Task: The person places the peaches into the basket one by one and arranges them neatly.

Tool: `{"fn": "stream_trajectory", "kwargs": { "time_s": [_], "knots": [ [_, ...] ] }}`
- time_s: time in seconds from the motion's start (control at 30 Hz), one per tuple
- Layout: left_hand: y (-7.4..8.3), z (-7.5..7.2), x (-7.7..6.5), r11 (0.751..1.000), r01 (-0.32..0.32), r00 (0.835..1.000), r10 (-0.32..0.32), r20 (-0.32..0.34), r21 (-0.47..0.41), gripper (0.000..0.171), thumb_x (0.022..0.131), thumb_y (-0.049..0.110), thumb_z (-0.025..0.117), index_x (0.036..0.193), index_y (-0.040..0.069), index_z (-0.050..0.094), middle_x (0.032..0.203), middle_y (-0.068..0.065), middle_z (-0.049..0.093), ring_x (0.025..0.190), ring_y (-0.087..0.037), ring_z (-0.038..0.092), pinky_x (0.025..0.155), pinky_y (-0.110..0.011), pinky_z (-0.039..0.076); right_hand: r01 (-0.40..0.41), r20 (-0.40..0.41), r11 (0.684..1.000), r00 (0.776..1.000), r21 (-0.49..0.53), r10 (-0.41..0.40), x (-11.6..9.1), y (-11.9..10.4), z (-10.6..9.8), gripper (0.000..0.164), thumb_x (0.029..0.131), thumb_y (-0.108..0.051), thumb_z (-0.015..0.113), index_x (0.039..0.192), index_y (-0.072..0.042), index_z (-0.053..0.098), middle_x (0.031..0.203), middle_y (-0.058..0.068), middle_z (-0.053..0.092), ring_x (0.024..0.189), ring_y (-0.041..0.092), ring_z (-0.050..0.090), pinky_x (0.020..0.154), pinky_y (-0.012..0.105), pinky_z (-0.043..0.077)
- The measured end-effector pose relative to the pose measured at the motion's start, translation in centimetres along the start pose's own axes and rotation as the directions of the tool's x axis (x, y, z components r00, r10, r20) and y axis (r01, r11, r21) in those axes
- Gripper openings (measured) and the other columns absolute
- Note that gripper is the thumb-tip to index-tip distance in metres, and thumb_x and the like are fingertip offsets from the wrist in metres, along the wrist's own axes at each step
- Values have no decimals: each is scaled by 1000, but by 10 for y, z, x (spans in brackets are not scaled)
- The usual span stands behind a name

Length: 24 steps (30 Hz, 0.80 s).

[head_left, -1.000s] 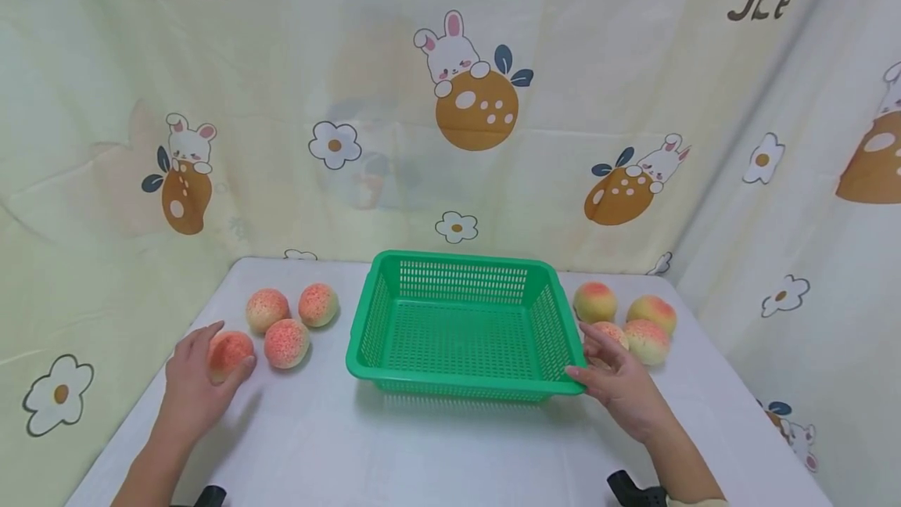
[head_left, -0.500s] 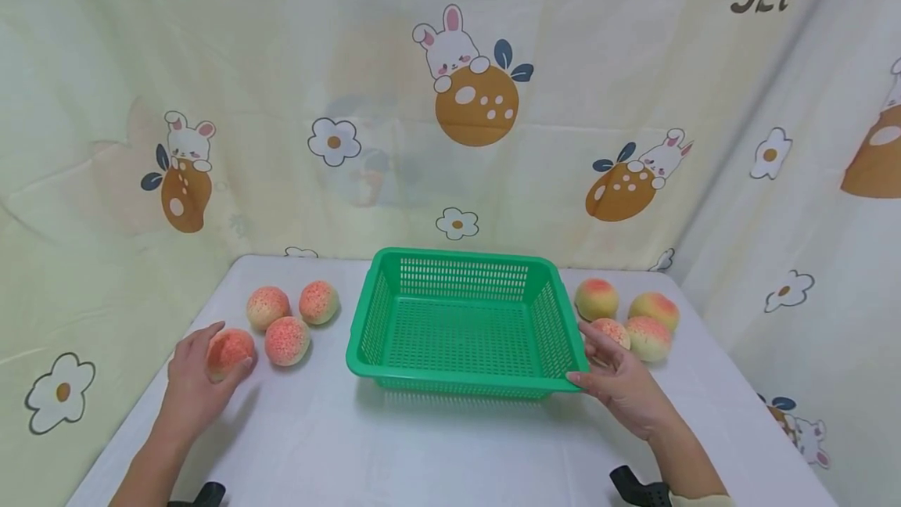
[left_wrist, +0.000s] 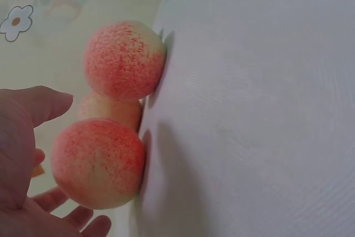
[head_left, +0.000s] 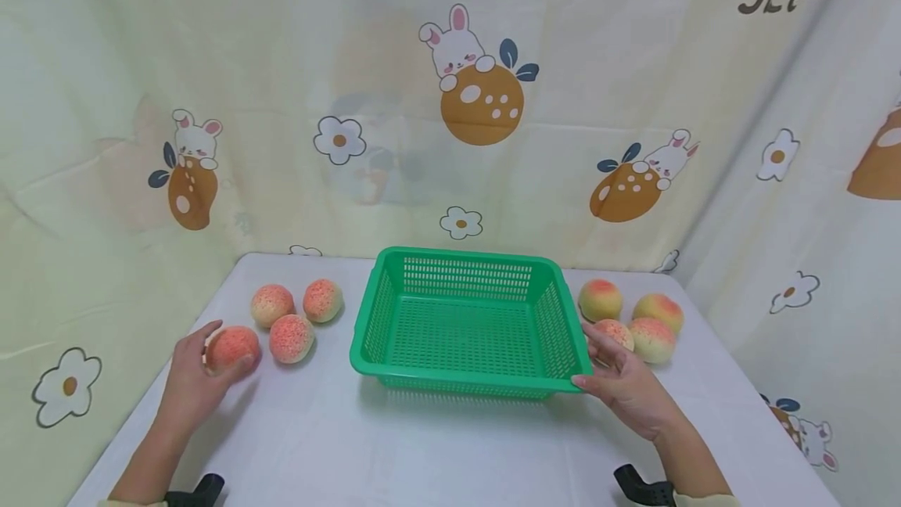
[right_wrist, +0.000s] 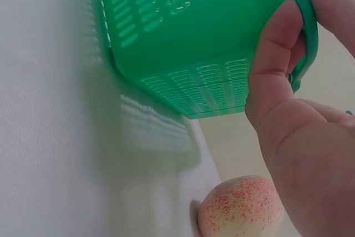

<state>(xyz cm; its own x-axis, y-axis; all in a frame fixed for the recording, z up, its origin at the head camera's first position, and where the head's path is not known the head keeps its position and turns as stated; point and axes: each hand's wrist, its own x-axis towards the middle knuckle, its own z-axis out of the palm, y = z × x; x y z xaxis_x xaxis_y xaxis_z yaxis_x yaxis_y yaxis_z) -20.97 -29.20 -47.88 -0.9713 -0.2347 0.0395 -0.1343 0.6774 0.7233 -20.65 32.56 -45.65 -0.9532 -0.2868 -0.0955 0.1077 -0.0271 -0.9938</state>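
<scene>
My left hand (head_left: 200,374) curves loosely around a pink-red peach (head_left: 233,348) on the left of the table. In the left wrist view, the thumb stands apart from that peach (left_wrist: 99,164) and the fingertips lie behind and below it. A green plastic basket (head_left: 457,386) sits in the middle, its inside bare. With thumb and fingers, my right hand (head_left: 626,390) pinches the basket's right rim near the front corner. The right wrist view shows fingers (right_wrist: 274,54) under the rim.
Several more peaches lie behind and beside the left hand, including a speckled one (head_left: 292,339). Another group, with a yellow-red peach (head_left: 601,300), is right of the basket, close to the right hand. A printed curtain (head_left: 380,37) hangs behind the white table (head_left: 450,460).
The peach by the left hand looks slightly turned, its dark hollow less visible now. Both hands stay almost in place, and the head view shifts a little.
</scene>
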Motion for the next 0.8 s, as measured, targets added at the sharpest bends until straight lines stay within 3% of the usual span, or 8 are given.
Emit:
{"fn": "stream_trajectory", "kwargs": {
  "time_s": [0.2, 0.47, 0.8],
  "knots": [
    [-6, 3, 5, 998, 32, 999, -31, 11, -47, 97, 92, 35, 77, 162, 2, 18, 157, -36, 23, 139, -53, 32, 110, -68, 40, -20, -29, 1000, 999, -14, 20, 0, 0, 2, 90, 94, 3, 68, 165, -16, 16, 138, 8, 47, 122, 12, 63, 97, 29, 58],
    [-18, 1, 11, 992, 40, 999, -36, 37, -118, 102, 90, 39, 80, 162, 1, 18, 156, -35, 28, 131, -50, 43, 97, -53, 52, -34, -37, 999, 999, -9, 34, 1, 4, 1, 89, 94, 2, 68, 165, -17, 17, 137, 7, 46, 122, 11, 63, 97, 29, 58],
    [-25, 1, 15, 966, 153, 986, -136, 93, -210, 110, 87, 47, 80, 165, 10, 12, 165, -31, 19, 141, -49, 34, 110, -62, 43, -36, -52, 999, 998, -10, 36, 2, 3, 2, 90, 94, 3, 69, 165, -16, 17, 136, 7, 45, 122, 10, 63, 97, 29, 58]
  ]
}}
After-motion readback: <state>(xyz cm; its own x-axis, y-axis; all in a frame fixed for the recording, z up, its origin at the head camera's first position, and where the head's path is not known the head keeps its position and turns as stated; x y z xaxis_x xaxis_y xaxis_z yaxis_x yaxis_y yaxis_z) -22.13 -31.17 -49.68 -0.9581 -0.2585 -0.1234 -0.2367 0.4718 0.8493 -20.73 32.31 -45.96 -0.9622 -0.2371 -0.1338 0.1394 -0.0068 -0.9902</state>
